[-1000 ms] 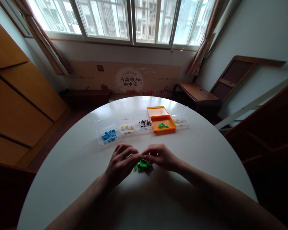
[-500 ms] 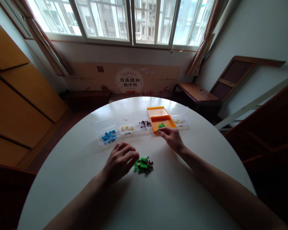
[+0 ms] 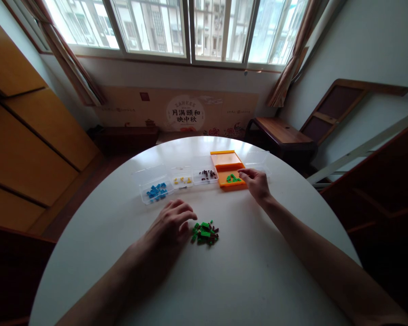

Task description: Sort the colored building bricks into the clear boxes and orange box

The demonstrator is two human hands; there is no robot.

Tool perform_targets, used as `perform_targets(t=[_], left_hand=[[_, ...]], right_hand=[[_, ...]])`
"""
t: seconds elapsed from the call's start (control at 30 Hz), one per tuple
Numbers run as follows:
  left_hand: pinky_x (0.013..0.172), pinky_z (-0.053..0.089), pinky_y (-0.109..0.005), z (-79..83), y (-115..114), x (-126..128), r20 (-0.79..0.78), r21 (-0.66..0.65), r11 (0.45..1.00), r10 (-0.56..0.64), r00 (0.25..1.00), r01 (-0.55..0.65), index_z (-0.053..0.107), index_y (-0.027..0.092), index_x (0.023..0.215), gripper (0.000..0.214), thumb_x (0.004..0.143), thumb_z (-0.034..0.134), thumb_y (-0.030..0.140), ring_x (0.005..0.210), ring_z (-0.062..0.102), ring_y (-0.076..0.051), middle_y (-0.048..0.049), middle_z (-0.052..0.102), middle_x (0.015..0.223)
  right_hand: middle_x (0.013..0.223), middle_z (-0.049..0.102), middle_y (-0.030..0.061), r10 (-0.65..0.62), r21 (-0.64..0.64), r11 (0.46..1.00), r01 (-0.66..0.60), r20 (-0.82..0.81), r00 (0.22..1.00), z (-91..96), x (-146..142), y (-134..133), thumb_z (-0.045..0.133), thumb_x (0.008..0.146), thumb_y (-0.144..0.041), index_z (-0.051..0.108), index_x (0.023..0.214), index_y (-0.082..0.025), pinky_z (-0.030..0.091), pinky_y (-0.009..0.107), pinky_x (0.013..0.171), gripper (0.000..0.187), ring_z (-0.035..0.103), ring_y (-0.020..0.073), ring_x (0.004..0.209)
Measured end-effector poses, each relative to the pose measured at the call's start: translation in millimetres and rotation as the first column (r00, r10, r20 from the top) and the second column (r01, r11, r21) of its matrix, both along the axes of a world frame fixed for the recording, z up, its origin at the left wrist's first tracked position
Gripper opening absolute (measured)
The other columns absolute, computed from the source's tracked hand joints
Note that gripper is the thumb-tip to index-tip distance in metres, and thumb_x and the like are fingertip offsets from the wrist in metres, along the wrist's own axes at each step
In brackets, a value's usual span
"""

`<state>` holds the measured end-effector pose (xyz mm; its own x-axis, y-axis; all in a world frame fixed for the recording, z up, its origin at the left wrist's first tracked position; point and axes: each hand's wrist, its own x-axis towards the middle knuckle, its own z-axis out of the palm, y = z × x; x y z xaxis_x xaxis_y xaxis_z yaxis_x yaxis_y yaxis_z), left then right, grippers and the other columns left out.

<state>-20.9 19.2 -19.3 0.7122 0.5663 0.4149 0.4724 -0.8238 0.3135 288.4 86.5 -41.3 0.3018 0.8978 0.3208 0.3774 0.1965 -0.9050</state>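
Near the middle of the white bench (image 3: 258, 271), a pile of bricks (image 3: 206, 234) lies in a low heap. The step in hand appears to be sorting green pieces out of it by colour, with the right hand (image 3: 255, 182) up at the orange box (image 3: 233, 187). As I judge it, the next move calls for a small, careful pick from the heap's loose edge. Bright green and dark brown pieces are jumbled together there, some long and blocky, others tiny, lying at odd angles.

Just beside the heap, on its left, the left hand (image 3: 172, 221) rests half curled, its thumb and fingers apart. The right hand's fingers are bunched at the box's right wall; whether they pinch anything I cannot tell. Green bricks (image 3: 233, 178) lie inside that box. Leftward from it come clear boxes holding dark pieces (image 3: 209, 174), yellow pieces (image 3: 182, 180) and blue bricks (image 3: 156, 192).
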Motion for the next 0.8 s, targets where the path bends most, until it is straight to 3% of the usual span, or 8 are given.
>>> perform_targets(t=[0.13,0.4,0.63,0.7,0.8], left_hand=[[0.083,0.045,-0.033,5.0,-3.9,0.4,-0.034,-0.092,0.996,-0.003,0.999,0.000,0.066,0.022,0.088,0.016,0.084,0.053,0.014,0.087,0.054,-0.016,-0.0036,0.064,0.091],[0.077,0.044,-0.031,-1.2,-1.0,2.9,-0.055,0.002,1.000,-0.028,0.998,0.028,0.068,0.024,0.092,0.016,0.083,0.058,0.015,0.085,0.055,-0.017,-0.0035,0.065,0.090],[0.079,0.042,-0.030,1.2,-1.7,6.4,-0.051,0.018,0.999,-0.038,0.998,0.039,0.066,0.022,0.092,0.010,0.089,0.057,0.019,0.086,0.055,-0.016,-0.0034,0.065,0.091],[0.080,0.043,-0.030,1.4,-2.3,8.3,0.012,0.078,0.997,-0.013,1.000,0.012,0.065,0.021,0.091,0.008,0.090,0.058,0.021,0.085,0.055,-0.016,-0.0036,0.065,0.089],[0.080,0.043,-0.031,2.6,-4.7,12.6,0.106,0.163,0.986,0.024,0.994,-0.042,0.065,0.021,0.093,0.007,0.090,0.058,0.021,0.083,0.054,-0.016,-0.0032,0.065,0.087]], right_hand=[[0.081,0.073,0.0087,0.043,0.003,0.999,-0.043,-0.020,0.999,3.0,-9.6,-10.7,0.064,0.076,-0.035,0.075,0.091,-0.012,0.050,0.030,0.069,0.030,0.064,0.0182,0.072],[0.088,0.074,0.0093,0.146,-0.019,0.989,-0.146,-0.038,0.989,2.4,-25.1,-27.1,0.064,0.077,-0.035,0.074,0.089,-0.014,0.051,0.030,0.067,0.027,0.064,0.0166,0.069],[0.072,0.070,0.0057,0.226,-0.047,0.973,-0.226,-0.006,0.974,10.1,-42.7,-44.2,0.063,0.078,-0.034,0.074,0.086,-0.014,0.046,0.025,0.056,0.024,0.055,0.0122,0.057],[0.074,0.070,0.0058,0.332,-0.088,0.939,-0.331,-0.010,0.943,13.2,-50.8,-51.4,0.063,0.079,-0.033,0.074,0.088,-0.014,0.044,0.024,0.055,0.024,0.055,0.0116,0.057],[0.078,0.071,0.0054,0.571,-0.171,0.806,-0.566,-0.024,0.821,18.5,-64.0,-64.0,0.063,0.081,-0.033,0.074,0.093,-0.015,0.045,0.024,0.059,0.025,0.058,0.0123,0.063]])
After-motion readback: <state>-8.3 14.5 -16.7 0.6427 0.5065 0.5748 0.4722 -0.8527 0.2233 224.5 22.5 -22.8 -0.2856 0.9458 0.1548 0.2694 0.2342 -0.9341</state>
